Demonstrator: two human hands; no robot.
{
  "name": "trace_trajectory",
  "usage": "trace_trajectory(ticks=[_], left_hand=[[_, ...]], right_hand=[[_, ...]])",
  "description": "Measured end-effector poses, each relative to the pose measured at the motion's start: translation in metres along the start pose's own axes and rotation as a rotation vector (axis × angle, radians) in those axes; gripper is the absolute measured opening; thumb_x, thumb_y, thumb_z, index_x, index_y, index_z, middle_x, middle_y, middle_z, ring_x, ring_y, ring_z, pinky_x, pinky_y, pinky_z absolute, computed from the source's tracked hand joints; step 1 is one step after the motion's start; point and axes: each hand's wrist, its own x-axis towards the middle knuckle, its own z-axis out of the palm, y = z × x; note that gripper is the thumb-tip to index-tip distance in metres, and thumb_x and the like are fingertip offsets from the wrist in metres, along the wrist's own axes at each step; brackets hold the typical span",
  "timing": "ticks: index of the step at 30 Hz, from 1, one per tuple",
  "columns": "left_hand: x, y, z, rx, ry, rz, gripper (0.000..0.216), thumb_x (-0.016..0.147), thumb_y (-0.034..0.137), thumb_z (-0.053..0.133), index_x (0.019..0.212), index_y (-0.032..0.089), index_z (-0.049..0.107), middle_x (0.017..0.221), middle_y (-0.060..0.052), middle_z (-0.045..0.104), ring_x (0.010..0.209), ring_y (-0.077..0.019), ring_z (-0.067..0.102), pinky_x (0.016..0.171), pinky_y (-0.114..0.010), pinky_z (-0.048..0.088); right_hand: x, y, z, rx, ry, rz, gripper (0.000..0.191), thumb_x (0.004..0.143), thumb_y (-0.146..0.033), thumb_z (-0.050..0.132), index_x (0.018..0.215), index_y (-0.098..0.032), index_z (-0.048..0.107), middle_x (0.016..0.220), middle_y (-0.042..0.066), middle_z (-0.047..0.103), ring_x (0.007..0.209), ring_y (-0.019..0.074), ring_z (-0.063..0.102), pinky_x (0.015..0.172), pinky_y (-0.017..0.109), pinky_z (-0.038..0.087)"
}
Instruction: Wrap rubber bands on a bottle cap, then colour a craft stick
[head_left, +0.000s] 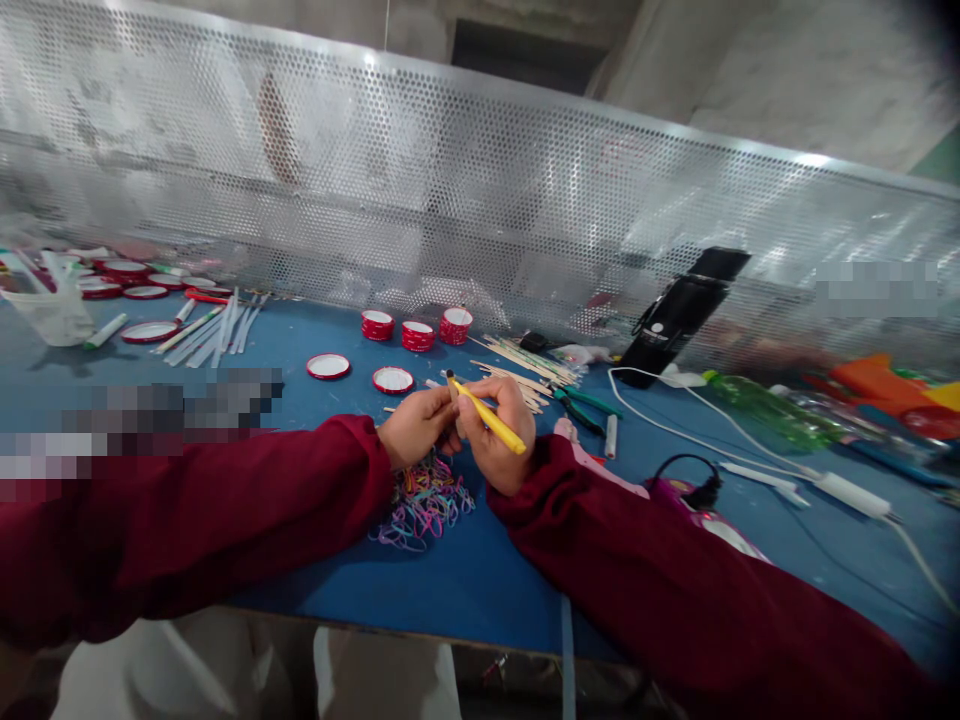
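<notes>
Both my arms, in dark red sleeves, reach over a blue table [480,580]. My right hand [501,432] is closed round a yellow pen-like tool [489,417], its dark tip pointing up and left. My left hand [417,424] meets it fingertip to fingertip, pinched on something too small to make out. Right under both hands lies a heap of coloured rubber bands [421,502]. Beyond the fingers sit thin wooden sticks [525,368].
Red-and-white lids [328,366] and small red tubs [417,334] stand behind the hands. Green-handled pliers [583,405], a black device [679,315], white cables [750,440] and a green bottle [765,410] lie right. A perforated metal screen [480,200] backs the table.
</notes>
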Motion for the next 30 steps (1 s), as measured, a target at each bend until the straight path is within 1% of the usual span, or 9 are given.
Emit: trace_trajectory(ticks=[7,13,16,22,26,30], left_hand=[[0.0001,0.0048,0.0018,-0.021,0.004,0.012,0.034,0.094,0.049,0.058,0.086,0.017,0.055,0.062,0.003,0.058,0.048,-0.0109,0.056,0.048,-0.023,0.047],[0.0003,0.0065,0.0005,-0.014,0.012,0.026,0.032,0.092,0.048,0.060,0.086,0.017,0.055,0.064,0.003,0.058,0.047,-0.0091,0.053,0.046,-0.021,0.041],[0.0004,0.0056,-0.0002,0.005,0.017,0.036,0.031,0.092,0.047,0.060,0.085,0.017,0.056,0.062,0.003,0.056,0.047,-0.0095,0.052,0.045,-0.021,0.040],[0.0012,0.0022,-0.0001,0.045,0.019,0.059,0.036,0.092,0.052,0.058,0.079,0.018,0.053,0.061,0.003,0.055,0.048,-0.0100,0.053,0.047,-0.022,0.043],[0.0006,0.0018,0.0007,0.065,0.022,0.075,0.037,0.092,0.053,0.058,0.081,0.018,0.053,0.063,0.003,0.055,0.048,-0.0099,0.053,0.046,-0.022,0.042],[-0.0006,0.0024,0.0018,0.081,0.019,0.090,0.035,0.093,0.051,0.057,0.082,0.018,0.052,0.062,0.004,0.054,0.047,-0.0098,0.052,0.046,-0.022,0.042]], right_hand=[[-0.0005,-0.0016,-0.0003,0.011,0.040,0.007,0.007,0.096,-0.031,0.059,0.096,-0.025,0.056,0.090,0.004,0.069,0.084,0.0203,0.070,0.073,0.035,0.058],[0.0008,-0.0045,-0.0004,0.033,0.042,0.013,0.009,0.094,-0.032,0.063,0.095,-0.025,0.058,0.088,0.004,0.071,0.078,0.0190,0.070,0.066,0.033,0.059],[0.0004,-0.0040,0.0006,0.053,0.038,0.023,0.009,0.093,-0.031,0.064,0.093,-0.025,0.058,0.090,0.004,0.072,0.078,0.0185,0.072,0.064,0.032,0.060],[0.0000,-0.0027,0.0006,0.043,0.038,0.004,0.008,0.092,-0.029,0.066,0.092,-0.025,0.058,0.090,0.004,0.073,0.084,0.0195,0.074,0.069,0.032,0.061],[0.0013,-0.0039,-0.0006,0.033,0.032,-0.007,0.008,0.093,-0.029,0.065,0.093,-0.025,0.058,0.089,0.003,0.073,0.081,0.0189,0.073,0.069,0.032,0.060],[0.0017,-0.0036,0.0000,0.024,0.027,-0.008,0.008,0.094,-0.030,0.064,0.092,-0.025,0.058,0.089,0.003,0.072,0.081,0.0189,0.072,0.069,0.032,0.059]])
